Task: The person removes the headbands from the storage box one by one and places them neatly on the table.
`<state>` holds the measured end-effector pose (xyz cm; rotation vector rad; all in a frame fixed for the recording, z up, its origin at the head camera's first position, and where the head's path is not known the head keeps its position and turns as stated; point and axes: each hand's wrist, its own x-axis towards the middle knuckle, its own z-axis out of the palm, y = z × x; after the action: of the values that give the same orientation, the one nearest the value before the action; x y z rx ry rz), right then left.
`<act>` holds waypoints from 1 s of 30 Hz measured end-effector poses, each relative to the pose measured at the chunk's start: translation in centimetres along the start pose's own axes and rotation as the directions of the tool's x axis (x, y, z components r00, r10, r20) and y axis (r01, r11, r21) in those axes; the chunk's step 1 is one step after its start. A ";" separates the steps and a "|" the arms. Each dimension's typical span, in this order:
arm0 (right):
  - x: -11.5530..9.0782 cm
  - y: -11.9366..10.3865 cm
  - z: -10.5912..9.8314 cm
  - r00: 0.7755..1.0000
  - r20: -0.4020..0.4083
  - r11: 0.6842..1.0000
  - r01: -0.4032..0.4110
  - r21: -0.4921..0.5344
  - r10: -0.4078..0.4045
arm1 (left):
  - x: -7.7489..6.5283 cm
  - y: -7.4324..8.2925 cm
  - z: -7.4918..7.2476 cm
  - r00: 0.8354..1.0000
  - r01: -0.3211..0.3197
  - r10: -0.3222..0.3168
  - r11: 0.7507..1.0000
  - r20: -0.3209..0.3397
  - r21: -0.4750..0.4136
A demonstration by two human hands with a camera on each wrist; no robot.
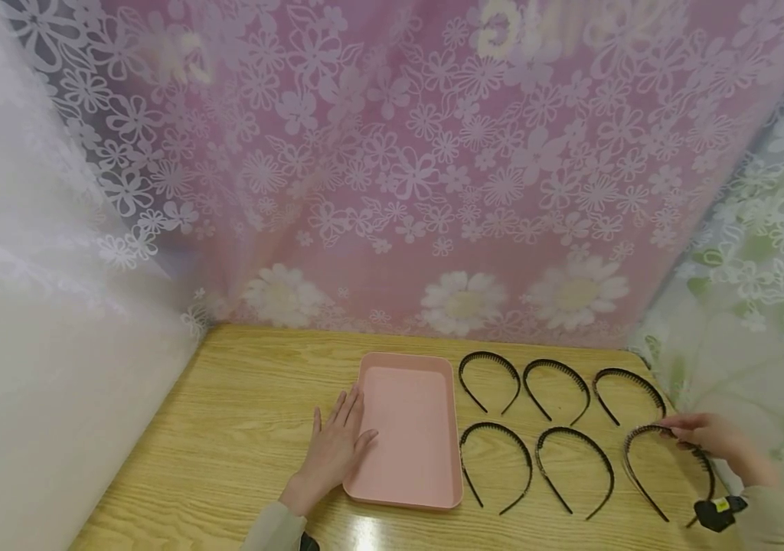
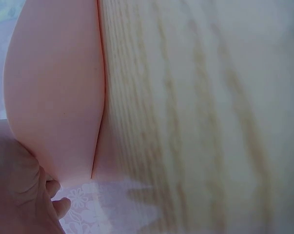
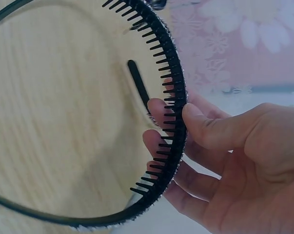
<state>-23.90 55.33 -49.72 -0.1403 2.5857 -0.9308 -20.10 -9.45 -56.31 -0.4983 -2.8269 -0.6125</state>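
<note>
My left hand [image 1: 333, 448] rests with straight, spread fingers on the left rim of a shallow pink tray [image 1: 409, 436]. In the left wrist view the tray's outer wall [image 2: 59, 87] stands close beside that hand. At the right, my right hand [image 1: 712, 436] pinches a black toothed headband [image 1: 627, 455] by its curved top. The right wrist view shows the thumb on the outer side of this headband [image 3: 178, 141] and fingertips behind its comb teeth; small sparkly bits line its outer edge.
Right of the tray lie more black headbands on the wooden table [image 1: 261, 398]. Three form the back row, including one [image 1: 557, 363] in its middle; two, such as this one [image 1: 574, 431], lie in front. Flowered curtains [image 1: 399, 191] enclose the table's back and sides.
</note>
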 end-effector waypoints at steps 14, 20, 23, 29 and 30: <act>0.4 0.9 2.1 0.977 -0.188 0.994 -0.104 -0.028 0.096 | 0.0 0.2 -0.3 1.000 -0.001 0.001 1.000 0.004 0.002; 0.3 0.8 2.4 0.972 -0.206 0.994 -0.111 -0.004 0.108 | 0.0 0.3 -0.4 1.000 -0.004 0.004 1.000 -0.007 0.000; 0.1 0.6 2.5 0.970 -0.222 0.993 -0.114 -0.035 0.104 | 0.0 0.4 -0.4 1.000 -0.001 0.001 1.000 -0.010 -0.003; -0.1 0.7 2.8 0.967 -0.231 0.991 -0.124 -0.058 0.107 | 0.0 0.3 -0.3 1.000 0.007 -0.007 1.000 0.002 -0.010; -0.1 0.8 2.9 0.967 -0.230 0.990 -0.125 -0.058 0.108 | 0.0 0.2 -0.3 1.000 0.008 -0.008 1.000 0.003 -0.010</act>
<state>-22.66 54.25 -52.18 0.1043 2.8020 -0.8549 -20.00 -9.35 -55.99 -0.4900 -2.8317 -0.6290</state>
